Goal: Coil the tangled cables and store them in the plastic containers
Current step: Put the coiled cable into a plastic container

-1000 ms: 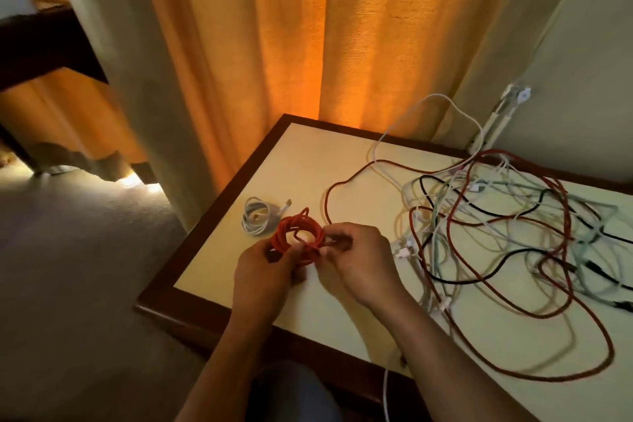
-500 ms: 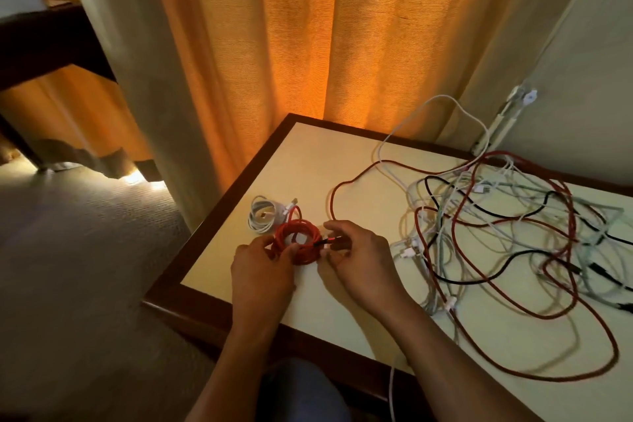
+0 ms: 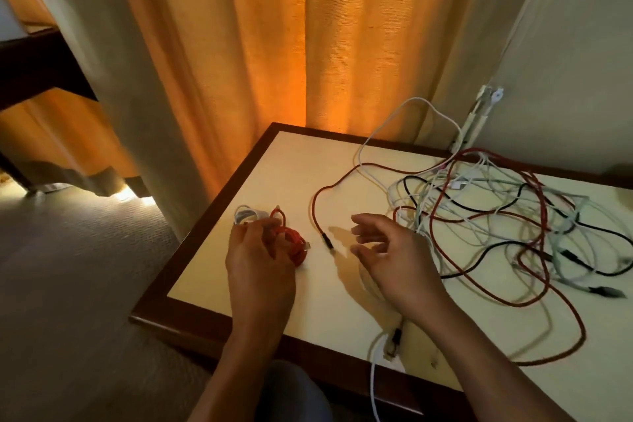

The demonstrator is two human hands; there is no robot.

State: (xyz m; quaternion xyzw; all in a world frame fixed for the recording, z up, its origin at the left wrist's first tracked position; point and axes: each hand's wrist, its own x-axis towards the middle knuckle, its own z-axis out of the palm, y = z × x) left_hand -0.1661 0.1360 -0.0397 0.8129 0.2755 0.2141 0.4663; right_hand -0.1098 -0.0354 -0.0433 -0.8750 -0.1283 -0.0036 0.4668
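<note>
Head view: the left hand (image 3: 260, 264) is curling its fingers over the red coil (image 3: 294, 245), which is lying near the tabletop's (image 3: 205, 277) left edge, just beside a white coil (image 3: 245, 214). The right hand (image 3: 394, 253) is hovering with fingers spread, holding nothing, between that coil and the tangle (image 3: 496, 216). A loose red cable (image 3: 312, 211) is running between the hands, its plug pointing toward the near edge.

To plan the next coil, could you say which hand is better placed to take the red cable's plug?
Right: the right hand is open and empty beside the red cable's plug; the left hand holds the orange coil.
</note>
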